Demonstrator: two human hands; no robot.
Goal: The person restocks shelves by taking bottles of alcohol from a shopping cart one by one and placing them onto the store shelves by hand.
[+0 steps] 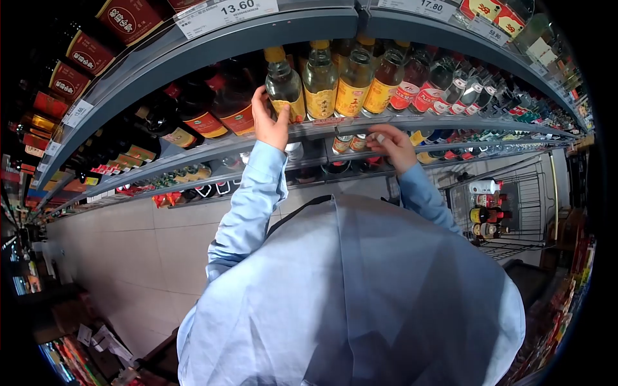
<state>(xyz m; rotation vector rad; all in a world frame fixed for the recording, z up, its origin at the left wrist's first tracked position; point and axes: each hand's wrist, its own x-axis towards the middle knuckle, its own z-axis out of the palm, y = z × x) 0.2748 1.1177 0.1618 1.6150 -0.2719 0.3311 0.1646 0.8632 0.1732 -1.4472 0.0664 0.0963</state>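
1. dark bottles (235, 103) with red-and-gold labels stand on the shelf (306, 132), left of the hands.
2. the left hand (271, 126) is wrapped around a yellow-capped bottle (284, 90), fingers along its side and thumb across its label. the bottle is at the shelf's front edge; whether its base bears on the shelf, i cannot tell.
3. just beside it stand more yellow-labelled bottles (351, 89). the step in hand looks like gripping or steadying this end bottle; moving it would call for a firm hold and care not to knock its neighbour.
4. the right hand (395, 147) is loosely curled and grasps nothing visible, near the shelf edge.
5. farther right, a shopping cart (528, 207) holds several lying bottles (479, 215).
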